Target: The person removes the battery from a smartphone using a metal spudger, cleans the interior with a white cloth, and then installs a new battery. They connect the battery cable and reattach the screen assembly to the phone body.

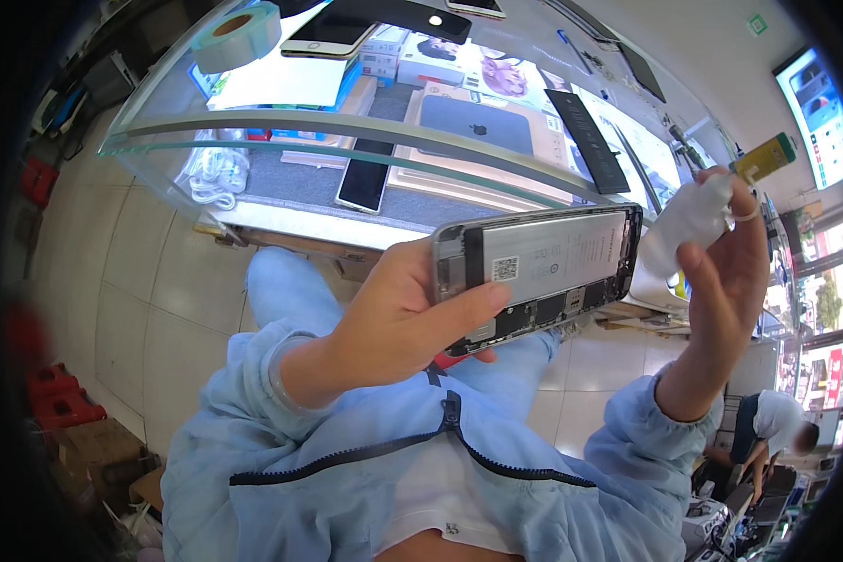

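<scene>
Phone (560,258), its back off, sits before the glass counter (253,123), its left end firmly clasped by the left hand (389,314), long axis running rightward toward the white bottle (676,225) gripped in the right hand (732,267).

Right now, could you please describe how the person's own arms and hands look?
The left hand and right hand wear no gloves. The left sleeve and right sleeve are pale blue, loose and wrinkled; the right one looks gathered at its end. I see no markings on them.
</scene>
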The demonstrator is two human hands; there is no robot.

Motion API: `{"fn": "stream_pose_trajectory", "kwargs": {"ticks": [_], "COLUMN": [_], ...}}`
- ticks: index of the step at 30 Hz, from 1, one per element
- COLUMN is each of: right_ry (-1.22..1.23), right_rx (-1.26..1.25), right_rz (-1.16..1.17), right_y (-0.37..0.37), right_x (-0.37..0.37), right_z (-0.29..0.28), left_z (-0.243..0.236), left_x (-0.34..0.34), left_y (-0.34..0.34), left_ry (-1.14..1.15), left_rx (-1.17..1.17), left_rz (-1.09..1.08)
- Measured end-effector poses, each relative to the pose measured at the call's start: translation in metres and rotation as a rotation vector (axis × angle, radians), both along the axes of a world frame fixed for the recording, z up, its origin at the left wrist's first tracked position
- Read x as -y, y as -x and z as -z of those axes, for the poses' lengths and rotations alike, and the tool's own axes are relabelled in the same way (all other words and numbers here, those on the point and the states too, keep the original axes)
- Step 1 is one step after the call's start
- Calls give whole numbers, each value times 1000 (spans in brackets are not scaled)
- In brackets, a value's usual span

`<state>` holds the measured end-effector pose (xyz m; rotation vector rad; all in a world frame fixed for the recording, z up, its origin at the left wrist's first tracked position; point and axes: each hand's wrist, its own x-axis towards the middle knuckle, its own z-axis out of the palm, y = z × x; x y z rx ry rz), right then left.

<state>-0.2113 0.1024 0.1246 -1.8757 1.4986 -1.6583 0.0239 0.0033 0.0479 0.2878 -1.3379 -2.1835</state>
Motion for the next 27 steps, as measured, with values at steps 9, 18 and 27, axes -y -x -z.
{"fn": "stream_pose_trajectory", "kwargs": {"ticks": [9, 18, 27], "right_ry": [-471, -432, -326], "right_rx": [-259, -464, -612], "right_rz": [-190, -212, -302], "right_y": [-53, -53, -42], "right_x": [9, 21, 31], "right_z": [-9, -22, -38], "left_z": [0, -1, -4], "left_x": [0, -2, -2], "left_y": [-4, -4, -4], "left_ry": [141, 189, 180], "left_rx": [8, 0, 21], "left_rz": [-74, -98, -86]}}
